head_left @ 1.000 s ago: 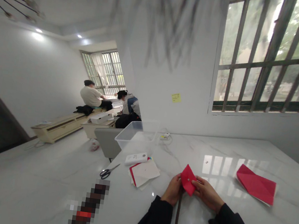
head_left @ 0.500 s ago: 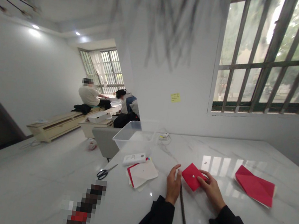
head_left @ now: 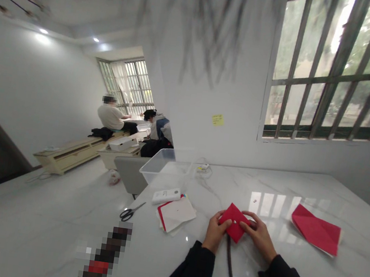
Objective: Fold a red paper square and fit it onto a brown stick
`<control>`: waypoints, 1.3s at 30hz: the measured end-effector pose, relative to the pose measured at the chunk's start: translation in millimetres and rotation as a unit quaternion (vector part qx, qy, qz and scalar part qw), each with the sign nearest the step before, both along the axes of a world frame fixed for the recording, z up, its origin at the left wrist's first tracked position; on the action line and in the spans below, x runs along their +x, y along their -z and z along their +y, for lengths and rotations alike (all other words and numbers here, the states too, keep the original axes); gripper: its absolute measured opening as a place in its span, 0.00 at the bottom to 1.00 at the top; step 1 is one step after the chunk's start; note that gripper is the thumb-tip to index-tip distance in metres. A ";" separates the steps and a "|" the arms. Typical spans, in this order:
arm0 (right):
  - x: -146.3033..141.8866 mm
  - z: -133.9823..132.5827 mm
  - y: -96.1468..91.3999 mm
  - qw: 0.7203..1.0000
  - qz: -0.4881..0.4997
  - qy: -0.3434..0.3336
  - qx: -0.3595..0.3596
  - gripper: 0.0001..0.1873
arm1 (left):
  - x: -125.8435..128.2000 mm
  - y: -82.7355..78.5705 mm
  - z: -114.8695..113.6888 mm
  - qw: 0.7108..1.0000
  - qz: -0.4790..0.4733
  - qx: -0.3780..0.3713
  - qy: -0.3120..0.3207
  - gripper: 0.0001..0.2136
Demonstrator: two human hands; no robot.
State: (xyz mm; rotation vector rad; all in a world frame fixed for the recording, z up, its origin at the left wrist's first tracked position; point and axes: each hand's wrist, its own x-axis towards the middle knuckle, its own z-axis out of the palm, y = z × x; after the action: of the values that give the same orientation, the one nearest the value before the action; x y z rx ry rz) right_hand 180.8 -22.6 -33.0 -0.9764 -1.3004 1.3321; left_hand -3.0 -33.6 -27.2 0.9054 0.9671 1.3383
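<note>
Both hands (head_left: 237, 233) pinching folded red paper (head_left: 233, 222), bare table (head_left: 256, 267) around

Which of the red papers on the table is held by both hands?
The small folded red paper, between left hand and right hand. The larger red sheet lies untouched at right.
</note>
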 end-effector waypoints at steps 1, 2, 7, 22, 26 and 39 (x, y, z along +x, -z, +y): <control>-1.1 -0.7 0.1 1.000 -0.007 -0.002 0.007 0.37 | -0.1 0.5 -0.2 1.000 0.011 0.001 -0.001 0.31; -2.4 -1.4 0.3 1.000 -0.015 0.000 0.015 0.36 | 0.0 1.1 -0.2 1.000 0.025 0.003 -0.003 0.28; -7.3 -3.1 4.9 0.994 -0.055 0.070 0.060 0.32 | 1.2 1.4 0.1 0.995 0.092 0.023 -0.024 0.20; -8.2 -9.9 1.0 0.899 -0.252 0.189 0.304 0.08 | 3.0 -10.9 -3.6 0.991 0.119 0.053 -0.038 0.17; -10.0 -10.7 3.6 0.899 -0.257 0.167 0.313 0.08 | 2.7 -15.4 -6.9 0.996 0.082 0.039 -0.020 0.19; -10.6 -8.6 8.3 0.929 -0.226 0.154 0.250 0.14 | -0.5 -12.7 -6.9 0.999 0.019 0.021 0.026 0.21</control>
State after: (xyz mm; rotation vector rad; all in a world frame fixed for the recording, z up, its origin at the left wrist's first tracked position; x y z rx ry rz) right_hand 170.3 -31.1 -41.3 -1.0937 -1.6405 0.4999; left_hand -3.5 -40.5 -14.5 0.9843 0.9405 1.3053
